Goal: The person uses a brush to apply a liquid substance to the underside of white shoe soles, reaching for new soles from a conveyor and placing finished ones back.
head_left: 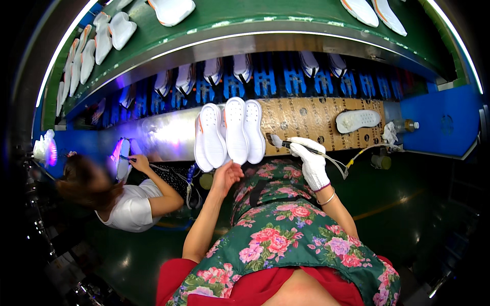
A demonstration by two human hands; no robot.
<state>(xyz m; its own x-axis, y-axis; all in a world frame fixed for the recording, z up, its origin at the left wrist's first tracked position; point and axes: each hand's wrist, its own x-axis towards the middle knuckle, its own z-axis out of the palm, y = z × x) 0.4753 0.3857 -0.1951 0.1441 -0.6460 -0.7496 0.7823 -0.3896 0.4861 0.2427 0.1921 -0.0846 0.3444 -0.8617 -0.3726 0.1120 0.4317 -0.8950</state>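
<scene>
We look down on a bench whose right part carries a brown cardboard sheet. White shoe soles lie side by side, overlapping one another, at the cardboard's left end. Just off its lower left corner, our bare left hand meets the soles' near end, fingers loosely curled; we cannot tell whether they grip. Our right hand, in a white glove, is at the cardboard's near edge, fingers clamped on a brush. We see a single sole on the cardboard's right part and a clear bottle beyond its right edge. Well left of the cardboard sits a co-worker.
</scene>
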